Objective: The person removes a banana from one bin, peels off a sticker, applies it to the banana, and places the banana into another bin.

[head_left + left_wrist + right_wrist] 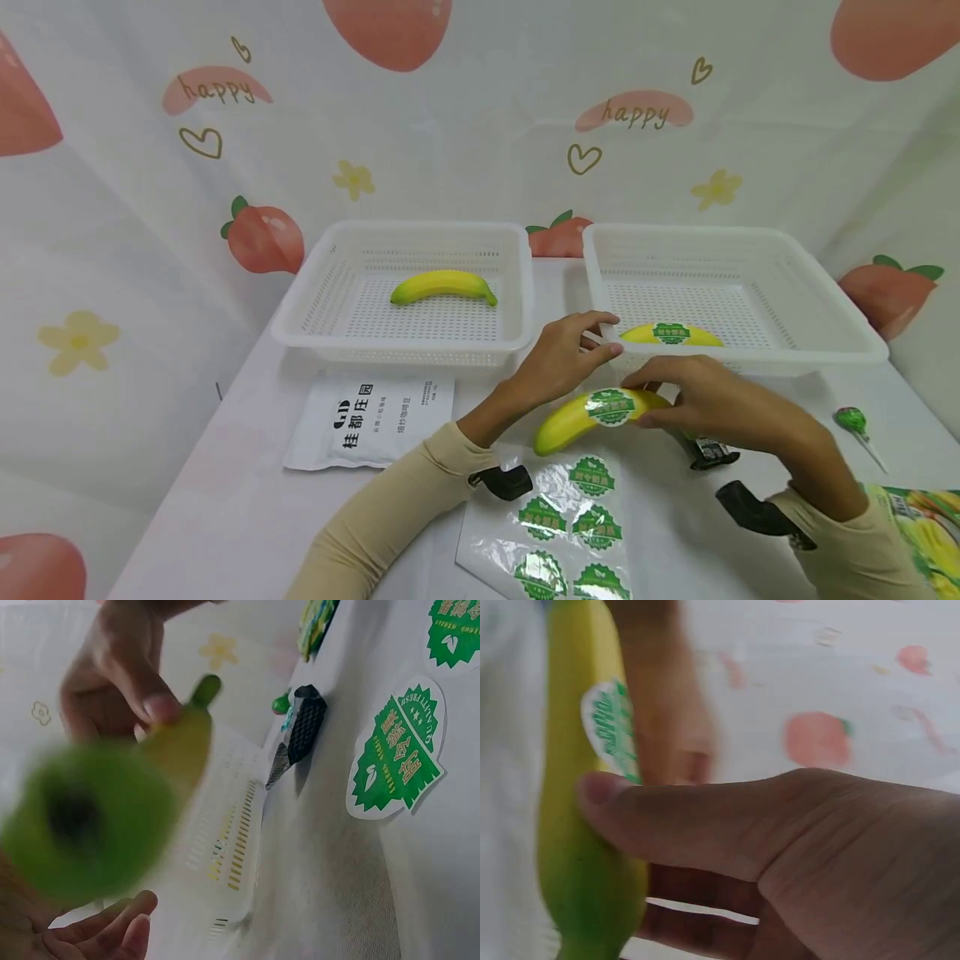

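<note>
A yellow banana [577, 417] with a green round sticker [610, 407] lies on the white table in front of the right basket. My right hand [651, 407] grips its right end; in the right wrist view the thumb [652, 814] presses across the banana [577, 847] below the sticker [609, 727]. My left hand [600, 337] hovers just above the banana with relaxed fingers and holds nothing. The left wrist view shows the banana's green tip [90, 825] blurred and close. A sheet of green stickers [573, 521] lies below the banana.
The left white basket [300, 321] holds a plain banana [442, 286]. The right basket [825, 346] holds a stickered banana [671, 335]. A white packet [371, 417] lies at front left. A black object [708, 452], a green lollipop [851, 419] and a colourful bag [926, 533] lie at right.
</note>
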`<state>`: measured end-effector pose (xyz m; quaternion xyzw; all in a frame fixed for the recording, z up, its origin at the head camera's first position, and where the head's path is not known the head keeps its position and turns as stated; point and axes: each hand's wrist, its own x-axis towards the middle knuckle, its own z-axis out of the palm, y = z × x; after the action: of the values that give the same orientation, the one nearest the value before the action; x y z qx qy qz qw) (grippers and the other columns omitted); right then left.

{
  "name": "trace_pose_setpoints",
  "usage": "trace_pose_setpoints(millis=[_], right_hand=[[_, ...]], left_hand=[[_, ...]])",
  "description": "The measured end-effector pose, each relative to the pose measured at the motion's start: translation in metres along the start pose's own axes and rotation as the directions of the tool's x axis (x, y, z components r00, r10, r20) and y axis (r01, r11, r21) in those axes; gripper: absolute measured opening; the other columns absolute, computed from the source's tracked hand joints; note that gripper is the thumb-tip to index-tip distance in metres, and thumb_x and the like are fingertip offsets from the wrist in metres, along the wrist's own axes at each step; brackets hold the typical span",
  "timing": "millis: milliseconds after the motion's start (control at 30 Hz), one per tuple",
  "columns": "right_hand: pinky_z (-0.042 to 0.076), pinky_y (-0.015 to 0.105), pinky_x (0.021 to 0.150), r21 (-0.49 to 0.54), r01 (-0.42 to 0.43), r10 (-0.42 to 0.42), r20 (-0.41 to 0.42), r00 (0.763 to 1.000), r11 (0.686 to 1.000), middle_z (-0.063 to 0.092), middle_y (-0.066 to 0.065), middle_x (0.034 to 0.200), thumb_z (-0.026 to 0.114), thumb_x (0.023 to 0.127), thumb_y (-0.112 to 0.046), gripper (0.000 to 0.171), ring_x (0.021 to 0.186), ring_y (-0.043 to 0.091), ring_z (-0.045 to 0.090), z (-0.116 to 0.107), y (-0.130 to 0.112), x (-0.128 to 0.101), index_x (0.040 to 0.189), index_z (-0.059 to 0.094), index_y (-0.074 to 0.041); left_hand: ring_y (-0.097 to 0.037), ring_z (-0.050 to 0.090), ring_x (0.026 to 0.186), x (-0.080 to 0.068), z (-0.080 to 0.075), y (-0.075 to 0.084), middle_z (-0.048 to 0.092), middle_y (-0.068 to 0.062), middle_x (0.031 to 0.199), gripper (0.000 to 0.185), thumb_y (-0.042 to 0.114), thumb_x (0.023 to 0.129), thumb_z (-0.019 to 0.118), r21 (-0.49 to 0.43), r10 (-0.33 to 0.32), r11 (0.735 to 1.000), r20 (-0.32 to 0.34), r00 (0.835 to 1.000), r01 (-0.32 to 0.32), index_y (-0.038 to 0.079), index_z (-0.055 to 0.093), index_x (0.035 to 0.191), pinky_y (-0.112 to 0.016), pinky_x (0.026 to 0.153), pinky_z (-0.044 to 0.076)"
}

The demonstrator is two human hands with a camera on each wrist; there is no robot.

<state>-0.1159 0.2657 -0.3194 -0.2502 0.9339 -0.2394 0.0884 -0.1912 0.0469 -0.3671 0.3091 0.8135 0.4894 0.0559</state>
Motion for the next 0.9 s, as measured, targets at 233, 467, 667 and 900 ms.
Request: trace_pose_setpoints(millis=[233, 467, 667, 900], right_hand=[[0.054, 0.026, 0.059, -0.031, -0.088, 0.084, -0.125, 0.989, 0.996, 0.074, 0.007, 0.121, 0.088, 0.088, -0.019, 0.046, 0.075, 0.005, 0.065, -0.048, 0.011, -0.029, 0.131, 0.072, -0.014], [0.052, 0.020, 0.066, -0.121, -0.213, 0.180, -0.240, 0.954, 0.969, 0.071, 0.018, 0.125, 0.086, 0.092, -0.026, 0.052, 0.087, 0.024, 0.071, -0.091, 0.033, -0.019, 0.138, 0.069, -0.010], [0.051, 0.064, 0.095, -0.098, -0.257, 0.228, -0.239, 0.944, 0.961, 0.067, 0.028, 0.129, 0.080, 0.097, -0.031, 0.059, 0.121, 0.047, 0.056, -0.116, 0.057, 0.010, 0.145, 0.061, -0.002], [0.042, 0.074, 0.100, -0.047, -0.309, 0.301, -0.137, 0.944, 0.950, 0.057, 0.036, 0.142, 0.076, 0.100, -0.034, 0.065, 0.129, 0.053, 0.052, -0.131, 0.085, 0.043, 0.149, 0.055, 0.004]], left_hand=[[-0.014, 0.075, 0.103, 0.002, 0.001, 0.000, 0.068, -0.007, 0.125, 0.043, 0.025, 0.104, 0.071, -0.002, -0.002, 1.000, -0.011, 1.000, 0.002, 0.012, 0.063, 0.145, -0.017, 0.083, 0.057], [-0.013, 0.075, 0.101, 0.002, 0.002, 0.000, 0.068, -0.007, 0.124, 0.044, 0.016, 0.103, 0.071, -0.019, 0.005, 1.000, -0.015, 1.000, -0.006, 0.011, 0.062, 0.146, -0.016, 0.080, 0.057], [-0.015, 0.075, 0.103, 0.001, 0.002, -0.001, 0.067, -0.008, 0.124, 0.045, 0.024, 0.103, 0.073, -0.026, 0.014, 1.000, -0.017, 1.000, -0.014, 0.009, 0.063, 0.144, -0.017, 0.080, 0.056], [-0.011, 0.074, 0.101, 0.000, 0.002, 0.000, 0.068, -0.006, 0.122, 0.046, 0.025, 0.103, 0.073, -0.034, 0.000, 0.999, -0.008, 1.000, 0.000, 0.010, 0.063, 0.145, -0.018, 0.080, 0.056]])
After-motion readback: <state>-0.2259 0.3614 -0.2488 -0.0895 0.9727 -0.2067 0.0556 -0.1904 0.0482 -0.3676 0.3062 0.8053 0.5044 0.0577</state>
